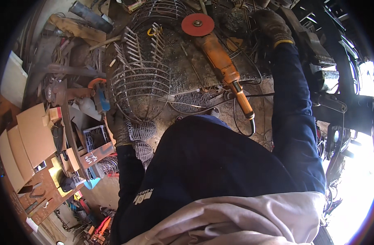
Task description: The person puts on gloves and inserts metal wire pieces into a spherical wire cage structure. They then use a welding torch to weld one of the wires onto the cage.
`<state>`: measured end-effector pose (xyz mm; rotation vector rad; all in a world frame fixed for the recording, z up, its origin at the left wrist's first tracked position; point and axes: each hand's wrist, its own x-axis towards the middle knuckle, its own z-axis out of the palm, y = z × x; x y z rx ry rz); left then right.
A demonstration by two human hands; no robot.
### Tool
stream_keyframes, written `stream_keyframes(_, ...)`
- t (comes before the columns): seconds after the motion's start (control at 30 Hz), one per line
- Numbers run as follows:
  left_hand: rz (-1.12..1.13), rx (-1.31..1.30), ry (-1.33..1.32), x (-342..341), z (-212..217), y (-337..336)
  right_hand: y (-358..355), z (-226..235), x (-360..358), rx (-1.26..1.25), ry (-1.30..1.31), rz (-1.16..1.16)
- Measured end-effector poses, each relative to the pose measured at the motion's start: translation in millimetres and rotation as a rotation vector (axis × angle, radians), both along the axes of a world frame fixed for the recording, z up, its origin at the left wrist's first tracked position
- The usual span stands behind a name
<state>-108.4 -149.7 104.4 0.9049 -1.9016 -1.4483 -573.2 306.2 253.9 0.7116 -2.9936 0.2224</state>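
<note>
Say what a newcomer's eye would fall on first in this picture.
Probably the orange grinder, slanting just right of centre near the top, with its bright red disc at the upper end. Next would come the curved wire frame to its left, with rows of short rods beyond it. The gloved right hand at the upper right, with its yellow cuff edge, may draw the eye after that.

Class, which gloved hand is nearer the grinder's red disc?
The right hand, near the picture's top; the left hand, beside wire coils, lies farther from the red disc.
</note>
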Motion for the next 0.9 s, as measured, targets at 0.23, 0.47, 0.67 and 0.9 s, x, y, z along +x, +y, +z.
stream_keyframes(0.23,-0.006,0.137,0.057,0.2,6.9,0.7,14.3,12.4,-1.4,-0.105,0.038,0.065)
stream_keyframes(0.47,-0.007,0.044,0.064,-15.5,24.1,22.9,11.9,22.0,-7.4,-0.095,0.040,0.015)
stream_keyframes(0.67,0.010,0.021,0.026,-13.2,28.6,26.1,-2.9,24.1,-9.8,-0.061,0.021,-0.010)
stream_keyframes(0.9,0.016,0.078,-0.016,-6.9,26.4,20.0,-11.7,28.8,-9.6,-0.066,0.015,-0.013)
